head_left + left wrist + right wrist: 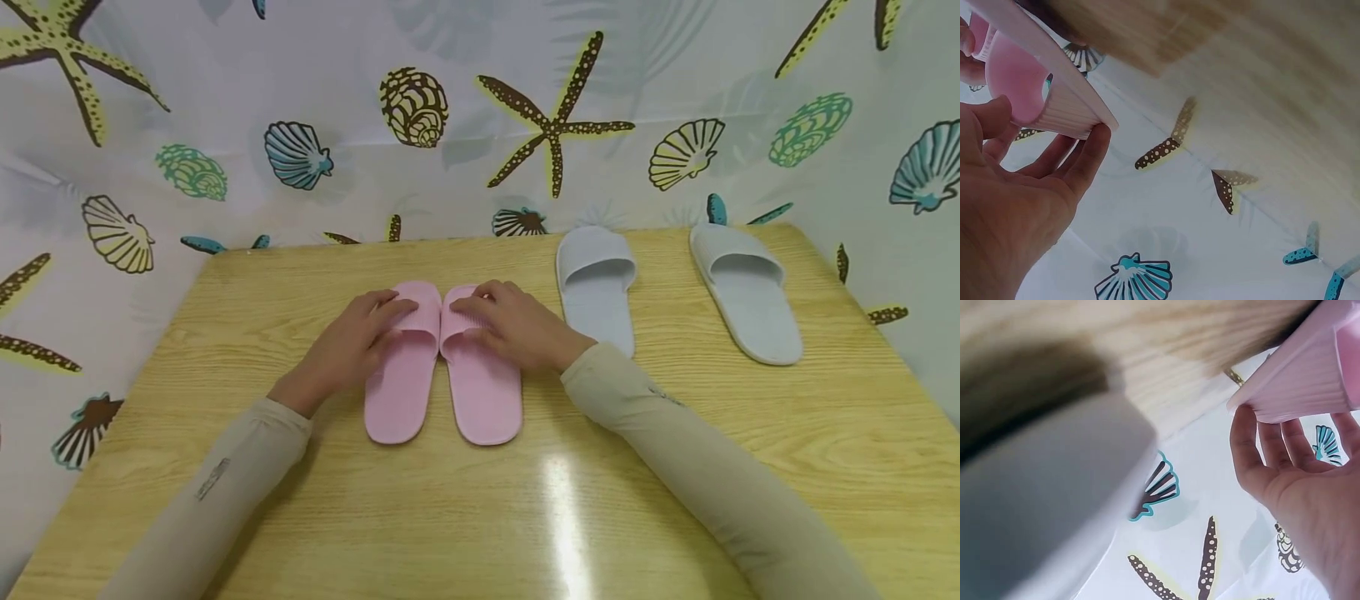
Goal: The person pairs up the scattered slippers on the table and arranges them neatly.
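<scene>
Two pink slippers lie side by side on the wooden table, toes away from me and straps touching or nearly so. My left hand (348, 342) holds the left pink slipper (397, 404) by its ribbed strap, fingers bent over it and thumb at the strap's rear edge. In the left wrist view, fingertips touch the strap near the toe. On the right pink slipper (487, 408), my right hand (525, 329) grips the strap in much the same way. The right wrist view shows bent fingers against the ribbed strap (1304, 387); the thumb is hidden there.
A white slipper (600, 312) lies just right of my right hand, and another white slipper (757, 321) is angled farther right. Behind the wooden table (420, 517) hangs a white cloth (345, 50) printed with shells and starfish. A blurred pale shape fills the right wrist view's lower left.
</scene>
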